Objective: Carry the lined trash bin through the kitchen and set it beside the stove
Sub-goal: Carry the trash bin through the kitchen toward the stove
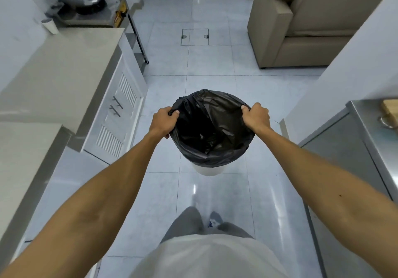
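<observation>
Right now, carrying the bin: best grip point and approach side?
Grip the bin at its rim, on opposite sides, coming from above, as the left hand and right hand do now. The bin is round and upright with an open top, and the black liner folds over the rim, so pinching there likely holds liner and bin together, level.

We find no text, number or brand that can be read. A yellow label on the stove front, upper left of the frame, carries markings too blurred for us to make out.
</observation>
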`<state>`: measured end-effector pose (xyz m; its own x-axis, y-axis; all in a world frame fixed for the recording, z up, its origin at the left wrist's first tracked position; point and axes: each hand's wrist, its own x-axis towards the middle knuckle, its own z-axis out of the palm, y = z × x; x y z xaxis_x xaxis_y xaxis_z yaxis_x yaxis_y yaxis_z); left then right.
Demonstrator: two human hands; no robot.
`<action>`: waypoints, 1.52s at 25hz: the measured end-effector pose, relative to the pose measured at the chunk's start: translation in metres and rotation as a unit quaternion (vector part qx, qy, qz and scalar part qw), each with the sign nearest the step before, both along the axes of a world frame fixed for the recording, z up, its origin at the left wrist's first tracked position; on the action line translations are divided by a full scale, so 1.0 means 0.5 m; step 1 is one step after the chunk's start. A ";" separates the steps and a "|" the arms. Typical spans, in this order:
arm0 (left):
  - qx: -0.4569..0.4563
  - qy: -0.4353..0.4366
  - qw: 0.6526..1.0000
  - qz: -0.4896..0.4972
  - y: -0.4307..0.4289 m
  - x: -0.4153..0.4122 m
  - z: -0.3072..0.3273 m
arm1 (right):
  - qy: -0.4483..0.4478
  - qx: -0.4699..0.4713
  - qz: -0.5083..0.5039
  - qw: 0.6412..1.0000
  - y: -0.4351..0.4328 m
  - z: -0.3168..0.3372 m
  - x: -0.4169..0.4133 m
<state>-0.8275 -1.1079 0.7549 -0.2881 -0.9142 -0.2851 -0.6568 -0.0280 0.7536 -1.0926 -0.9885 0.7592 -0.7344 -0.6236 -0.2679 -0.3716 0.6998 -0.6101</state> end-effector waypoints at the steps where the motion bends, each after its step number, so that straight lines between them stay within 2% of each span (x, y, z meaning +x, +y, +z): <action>1: -0.002 -0.001 1.000 -0.001 -0.043 -0.029 0.001 | 0.001 0.000 0.002 1.000 -0.046 0.001 -0.030; 10: 0.014 0.049 0.998 0.045 -0.496 -0.271 -0.042 | -0.021 -0.001 0.008 1.000 -0.492 -0.038 -0.268; 22: 0.005 0.037 0.999 0.028 -1.168 -0.623 -0.035 | -0.025 -0.031 -0.024 0.999 -1.146 -0.042 -0.615; 26: 0.027 0.036 0.998 0.041 -1.384 -0.780 -0.063 | -0.024 -0.027 0.010 0.999 -1.378 -0.075 -0.787; 32: 0.050 0.049 0.993 0.092 -1.685 -0.998 -0.056 | 0.000 0.012 0.099 0.995 -1.725 -0.042 -1.045; 38: 0.061 0.057 0.987 0.139 -1.988 -1.142 -0.068 | 0.000 0.033 0.155 0.987 -2.060 -0.030 -1.208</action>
